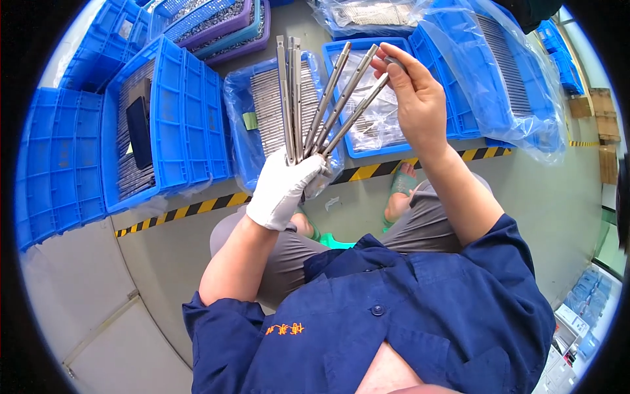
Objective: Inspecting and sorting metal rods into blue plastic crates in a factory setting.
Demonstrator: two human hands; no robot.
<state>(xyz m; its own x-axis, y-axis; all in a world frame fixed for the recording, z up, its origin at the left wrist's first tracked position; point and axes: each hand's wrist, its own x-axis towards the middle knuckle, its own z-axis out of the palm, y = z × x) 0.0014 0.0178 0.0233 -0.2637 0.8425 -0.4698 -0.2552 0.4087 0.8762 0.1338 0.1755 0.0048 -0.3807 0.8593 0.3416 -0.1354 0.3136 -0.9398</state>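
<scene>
My left hand (283,186), in a white glove, is closed around the lower ends of several slim metal rods (341,92). The rods fan upward, some nearly upright and others leaning right, with small holes along their sides. My bare right hand (420,98) is at the upper end of the rightmost rod. A small dark grey piece (394,63) shows between its thumb and fingers, touching or very near that rod's tip. Whether it is a separate part cannot be made out. Behind the rods, a plastic-lined blue crate (231,108) holds rows of similar rods.
Another blue crate (341,150) with plastic-wrapped parts stands behind my hands. Tall blue crates (190,118) are at left, one bearing a dark flat object (138,131). A plastic-draped crate (453,62) is at right. Purple and blue baskets (252,41) sit behind. Striped floor tape (364,173) runs before the crates.
</scene>
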